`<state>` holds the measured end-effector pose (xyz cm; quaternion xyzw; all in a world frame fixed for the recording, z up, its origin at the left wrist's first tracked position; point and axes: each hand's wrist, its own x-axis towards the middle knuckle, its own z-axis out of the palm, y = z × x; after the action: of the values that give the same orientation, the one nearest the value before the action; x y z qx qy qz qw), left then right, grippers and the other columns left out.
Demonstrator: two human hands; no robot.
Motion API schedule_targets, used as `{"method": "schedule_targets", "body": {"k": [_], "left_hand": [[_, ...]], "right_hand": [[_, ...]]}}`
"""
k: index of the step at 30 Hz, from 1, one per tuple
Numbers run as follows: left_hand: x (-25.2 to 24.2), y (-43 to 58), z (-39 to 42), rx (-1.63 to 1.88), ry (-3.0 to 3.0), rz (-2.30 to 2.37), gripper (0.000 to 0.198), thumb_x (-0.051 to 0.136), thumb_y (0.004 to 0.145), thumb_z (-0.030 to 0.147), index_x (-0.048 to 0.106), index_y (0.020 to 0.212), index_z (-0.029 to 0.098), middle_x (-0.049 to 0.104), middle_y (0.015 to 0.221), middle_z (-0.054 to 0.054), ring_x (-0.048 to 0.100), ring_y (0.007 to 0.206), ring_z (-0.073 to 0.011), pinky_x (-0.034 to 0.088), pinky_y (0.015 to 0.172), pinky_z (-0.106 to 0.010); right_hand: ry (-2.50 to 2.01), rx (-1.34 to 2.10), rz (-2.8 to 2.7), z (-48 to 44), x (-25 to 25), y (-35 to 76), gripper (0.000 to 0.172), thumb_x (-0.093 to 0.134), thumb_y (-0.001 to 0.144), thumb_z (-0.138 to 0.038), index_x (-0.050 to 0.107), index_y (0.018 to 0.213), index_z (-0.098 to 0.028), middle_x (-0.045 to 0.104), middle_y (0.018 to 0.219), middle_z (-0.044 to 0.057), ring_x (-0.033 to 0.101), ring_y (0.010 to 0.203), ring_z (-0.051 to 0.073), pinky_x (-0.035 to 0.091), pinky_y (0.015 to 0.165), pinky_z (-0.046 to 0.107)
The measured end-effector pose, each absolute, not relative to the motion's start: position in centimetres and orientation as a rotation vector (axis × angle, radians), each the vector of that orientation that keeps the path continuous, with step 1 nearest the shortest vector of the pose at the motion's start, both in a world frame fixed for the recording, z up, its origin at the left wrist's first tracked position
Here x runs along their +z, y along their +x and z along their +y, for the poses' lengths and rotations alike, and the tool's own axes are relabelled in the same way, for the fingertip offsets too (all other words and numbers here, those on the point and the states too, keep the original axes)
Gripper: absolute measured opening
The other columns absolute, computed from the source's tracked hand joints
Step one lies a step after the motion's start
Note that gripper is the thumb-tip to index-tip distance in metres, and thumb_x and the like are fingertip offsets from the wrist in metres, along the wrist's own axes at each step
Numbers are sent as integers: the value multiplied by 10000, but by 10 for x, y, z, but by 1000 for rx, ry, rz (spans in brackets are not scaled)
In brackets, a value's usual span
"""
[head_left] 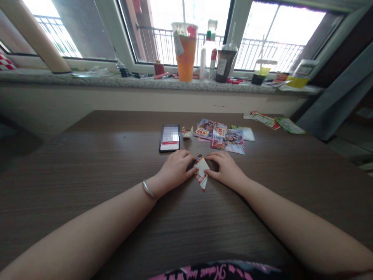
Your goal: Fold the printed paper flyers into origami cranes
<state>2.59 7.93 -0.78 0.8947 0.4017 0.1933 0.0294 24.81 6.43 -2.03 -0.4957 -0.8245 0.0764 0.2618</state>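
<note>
A brown, wood-grained tabletop [87, 175] spreads out under my forearms, its far edge meeting a pale wall. Above that wall runs a speckled stone sill [140, 83], with bright windows [163, 15] behind it and a dark railing [271, 49] outside. A tall cup of orange drink [186, 58] stands on the sill, a dark lidded cup [223, 67] to its right; a thick tan tube [40, 37] leans at the left, and a grey curtain [339, 87] hangs at the right. Beyond my hands lie a phone [169, 146], a small crumpled-looking piece of folded paper [187, 133] just beside it, and overlapping printed leaflets [230, 142].

The folded diamond [202, 167] is on the tabletop in front of me, between my two hands — a slim kite with a pale face and red print. Its long axis runs nearly straight away from me, leaning slightly left at the far end; the sharp red-tipped point faces me, the other aims at the sill.

My left grip [178, 166] and right grip [226, 168] meet it from either side, thumbs touching its side edges, fingers curled near the far point — whether either one truly pinches it, I cannot tell.
</note>
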Motion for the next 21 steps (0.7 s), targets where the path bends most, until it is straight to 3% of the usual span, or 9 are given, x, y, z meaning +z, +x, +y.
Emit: {"method": "schedule_targets", "body": {"k": [12,21], "left_hand": [[-9,25,85,695,2605,1117,278,678,803,310,624,1040,176,630,1021,-74,573,974,-226,465,879,-388],[-19,21,95,847,2525,843,133,674,800,214,655,927,182,646,1075,-73,586,1026,-202,469,927,-390]], "right_hand": [[-1284,300,-2226,66,-21,249,495,751,723,-326,611,1172,-170,625,1191,118,522,1145,269,409,1002,452],[-1266,459,-2178,67,-19,249,258,737,730,-230,640,968,-206,666,1018,61,582,998,231,458,894,397]]}}
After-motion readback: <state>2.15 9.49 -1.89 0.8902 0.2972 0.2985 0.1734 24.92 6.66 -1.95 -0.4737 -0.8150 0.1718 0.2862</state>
